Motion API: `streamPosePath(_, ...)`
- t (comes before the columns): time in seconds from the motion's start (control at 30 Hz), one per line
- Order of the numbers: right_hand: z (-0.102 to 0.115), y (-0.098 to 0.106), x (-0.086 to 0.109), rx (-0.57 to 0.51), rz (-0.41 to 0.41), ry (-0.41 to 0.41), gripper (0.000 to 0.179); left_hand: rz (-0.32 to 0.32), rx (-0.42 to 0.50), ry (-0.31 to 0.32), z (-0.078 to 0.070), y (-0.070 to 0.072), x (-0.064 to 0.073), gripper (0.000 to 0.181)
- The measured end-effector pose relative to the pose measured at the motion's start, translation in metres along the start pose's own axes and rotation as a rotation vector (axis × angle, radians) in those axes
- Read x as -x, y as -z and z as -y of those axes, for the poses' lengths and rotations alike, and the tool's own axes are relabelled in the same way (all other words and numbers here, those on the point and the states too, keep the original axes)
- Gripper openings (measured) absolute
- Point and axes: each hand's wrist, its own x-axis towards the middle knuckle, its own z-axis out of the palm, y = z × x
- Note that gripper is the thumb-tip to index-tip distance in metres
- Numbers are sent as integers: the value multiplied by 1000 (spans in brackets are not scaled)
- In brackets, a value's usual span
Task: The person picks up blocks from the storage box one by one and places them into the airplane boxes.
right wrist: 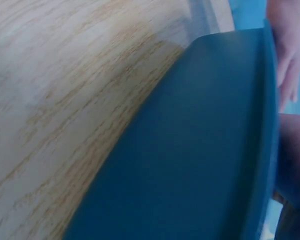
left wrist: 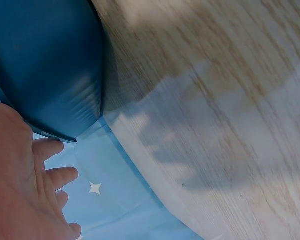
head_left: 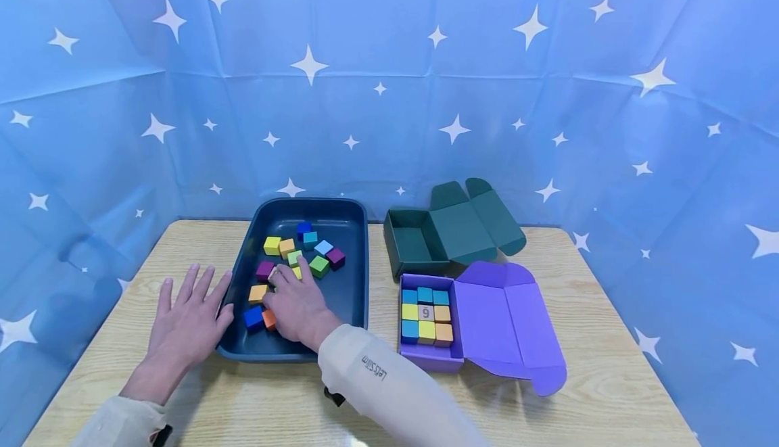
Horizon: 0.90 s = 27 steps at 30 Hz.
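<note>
The right grip point(head_left: 299, 306) reaches into the dark blue tray point(head_left: 347, 305) among loose cubes point(head_left: 319, 266); its fingertips are partly hidden, so I cannot tell whether it is clamped on one. The left grip point(head_left: 191, 318) lies at the tray's 8 o'clock, fingers straight and spread apart, thumb side against the rim.

At least thirteen cubes show in the tray, scattered from 2 o'clock anticlockwise to 8; the right grip covers part of that group. Nine more sit in the purple box point(head_left: 432, 364), at the tray's 4 o'clock, in three rows of three: four teal or blue, two yellow, two orange and one pale cube point(head_left: 426, 313) with a printed figure.

Only the head view shows the cubes and both boxes. The left wrist view gives the tray's outer wall and the left fingers by its rim; in the right wrist view, the rim cuts across part of a hand.

The green box point(head_left: 409, 243) is at the tray's 2 o'clock, lid laid back. A pale-sleeved right forearm point(head_left: 389, 379) crosses the tray's rim at 5 o'clock. A starry blue cloth point(head_left: 395, 28) hangs behind the desk point(head_left: 599, 366).
</note>
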Motion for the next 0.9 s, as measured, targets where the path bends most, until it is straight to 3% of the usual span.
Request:
streamPosePath(0.4,-28,13,30,-68,-87,-40,36,-5,13,4,-2,0,-2,59)
streamPosePath(0.67,-65,21,56,-143,-142,-122,29,-2,24,0,-2,0,-1,58)
streamPosePath(0.9,-104,27,86,-198,-146,-232,34,2,5,-2,-4,2,-1,57)
